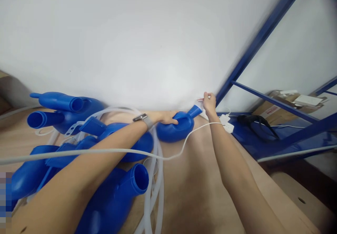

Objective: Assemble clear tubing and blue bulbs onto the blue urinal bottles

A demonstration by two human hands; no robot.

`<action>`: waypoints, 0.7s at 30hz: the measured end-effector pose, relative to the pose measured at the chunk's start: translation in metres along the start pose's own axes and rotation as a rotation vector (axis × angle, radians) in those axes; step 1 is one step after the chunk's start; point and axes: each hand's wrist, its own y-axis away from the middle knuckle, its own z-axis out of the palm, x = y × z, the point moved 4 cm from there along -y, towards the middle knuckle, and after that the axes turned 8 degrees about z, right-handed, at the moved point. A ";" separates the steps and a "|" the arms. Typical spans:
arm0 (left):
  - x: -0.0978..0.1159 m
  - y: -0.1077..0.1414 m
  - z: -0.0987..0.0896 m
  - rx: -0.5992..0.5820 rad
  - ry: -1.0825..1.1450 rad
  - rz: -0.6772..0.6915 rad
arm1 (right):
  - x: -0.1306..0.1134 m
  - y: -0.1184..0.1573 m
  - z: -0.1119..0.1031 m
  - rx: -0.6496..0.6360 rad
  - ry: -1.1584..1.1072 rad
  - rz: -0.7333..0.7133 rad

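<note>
My left hand (170,117), with a watch on its wrist, is closed on the body of a blue plastic urinal bottle (175,132) lying by the wall. That bottle's neck (195,111) points up and right, with something whitish at its end. Just beyond the neck is my right hand (209,102), its fingers curled together. Whatever they may hold is too small to make out. Left of my left hand lie several more blue urinal bottles (118,188), some with open mouths. A translucent hose (159,185) loops among them.
A white cable (105,151) crosses in front of my arms toward a white power strip (228,125). The blue metal frame (252,51) rises at the right. Behind it are a black strap-like item (259,123) and a cardboard box (276,111). A white wall (131,44) stands behind the wooden surface (189,192).
</note>
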 end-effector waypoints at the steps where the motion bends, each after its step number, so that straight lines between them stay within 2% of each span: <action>1: -0.003 0.001 -0.003 -0.007 -0.020 -0.013 | 0.001 0.002 -0.011 0.030 0.022 0.028; 3: -0.011 0.005 -0.012 -0.005 -0.081 -0.067 | 0.002 0.012 -0.029 0.043 0.066 0.050; 5: -0.023 0.011 -0.023 0.023 -0.160 -0.158 | -0.001 0.026 -0.041 -0.036 0.093 0.023; 7: -0.035 0.019 -0.031 0.062 -0.236 -0.257 | -0.006 0.042 -0.045 -0.203 0.098 0.014; 10: -0.047 0.030 -0.036 0.105 -0.313 -0.370 | -0.011 0.071 -0.038 -0.579 0.081 0.083; 12: -0.050 0.034 -0.034 0.121 -0.342 -0.416 | -0.020 0.091 -0.030 -0.691 0.060 0.071; 13: -0.050 0.034 -0.033 0.127 -0.353 -0.431 | -0.027 0.100 -0.026 -0.671 0.026 -0.009; 15: -0.049 0.034 -0.030 0.137 -0.374 -0.447 | -0.043 0.117 -0.018 -0.519 0.043 -0.217; 17: -0.047 0.033 -0.029 0.147 -0.393 -0.453 | -0.052 0.132 -0.006 -0.402 0.166 -0.326; 19: -0.045 0.033 -0.029 0.158 -0.408 -0.458 | -0.059 0.141 0.000 -0.189 0.283 -0.410; 21: -0.046 0.033 -0.030 0.167 -0.417 -0.467 | -0.063 0.146 0.004 -0.058 0.346 -0.458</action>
